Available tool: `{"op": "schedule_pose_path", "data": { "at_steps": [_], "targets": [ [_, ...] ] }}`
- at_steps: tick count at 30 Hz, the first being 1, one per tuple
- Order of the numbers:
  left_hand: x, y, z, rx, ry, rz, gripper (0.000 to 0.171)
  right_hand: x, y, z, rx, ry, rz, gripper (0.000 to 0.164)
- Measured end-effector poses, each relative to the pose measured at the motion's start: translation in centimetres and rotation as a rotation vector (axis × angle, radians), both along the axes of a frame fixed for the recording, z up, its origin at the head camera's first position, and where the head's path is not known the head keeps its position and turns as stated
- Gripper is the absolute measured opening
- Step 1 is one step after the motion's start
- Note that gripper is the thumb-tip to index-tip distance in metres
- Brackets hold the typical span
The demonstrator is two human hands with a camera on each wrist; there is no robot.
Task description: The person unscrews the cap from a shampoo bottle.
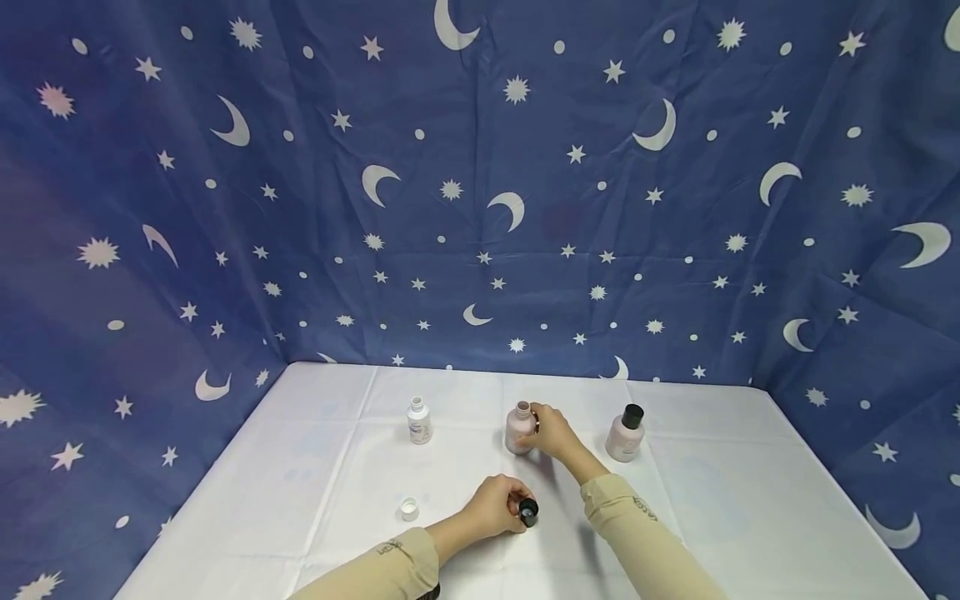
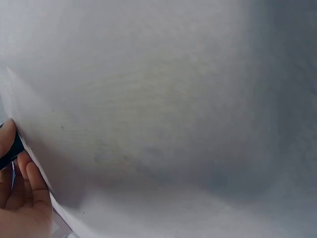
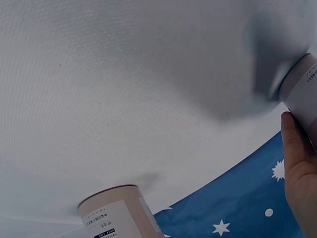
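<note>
A left hand point(image 1: 495, 505) holds a black cap point(image 1: 528, 513), and a right hand point(image 1: 553, 430) holds an open pink bottle point(image 1: 519, 432).
The pink bottle is at the far middle of the tabletop point(image 1: 240, 517), with the right fingers bent around its side; the left fingers pinch the cap nearer, and its hollow end seems to face up. A capped pink bottle point(image 1: 624, 440) stands to the right, an open white bottle point(image 1: 419, 425) to the left, and a little white cap point(image 1: 408, 509) lies near the left arm. To do this well, I think the right fingers should hold gently but firmly, so the bottle stays up straight, and the left fingers should keep to the cap's sides and not poke inside.
</note>
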State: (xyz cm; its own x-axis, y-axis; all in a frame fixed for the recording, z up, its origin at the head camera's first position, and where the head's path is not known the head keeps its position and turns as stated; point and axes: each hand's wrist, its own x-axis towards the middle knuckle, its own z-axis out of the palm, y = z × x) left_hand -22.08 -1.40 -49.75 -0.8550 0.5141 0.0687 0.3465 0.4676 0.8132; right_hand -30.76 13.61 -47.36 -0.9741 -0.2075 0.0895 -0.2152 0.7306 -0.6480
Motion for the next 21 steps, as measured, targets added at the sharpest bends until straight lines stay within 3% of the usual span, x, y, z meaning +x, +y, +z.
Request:
{"op": "schedule_pose_path", "data": {
  "at_steps": [13,21],
  "targets": [
    [-0.2,0.0,0.1,-0.041,-0.006,-0.029,0.030,0.6,0.0,-0.6,-0.041,0.006,-0.012,0.055],
    [-0.7,-0.1,-0.2,-0.036,-0.026,-0.044,0.032,1.6,-0.1,-1.0,-0.087,-0.037,-0.061,0.080]
  ]
}}
